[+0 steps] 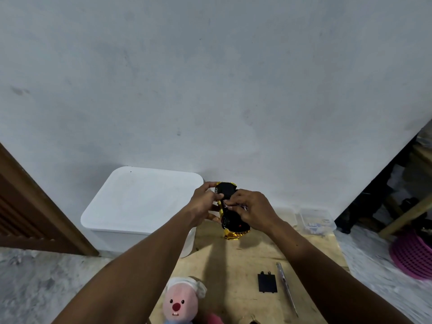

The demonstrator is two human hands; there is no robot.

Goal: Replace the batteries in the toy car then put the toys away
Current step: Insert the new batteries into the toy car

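Note:
A gold and black toy car [230,224] is held upside down above the wooden table [245,260], its black underside facing me. My left hand [205,202] grips its left side. My right hand [250,210] rests on the underside, fingertips pinching something small and light at the battery bay; I cannot tell what it is. The black battery cover [267,282] lies on the table near me, a screwdriver [286,291] just to its right. A pink plush toy [181,300] sits at the table's near edge.
A white lidded bin [140,202] stands on the floor to the left of the table, against the wall. Two clear plastic boxes [315,220] sit at the table's far right. A purple basket [413,256] lies on the floor at right.

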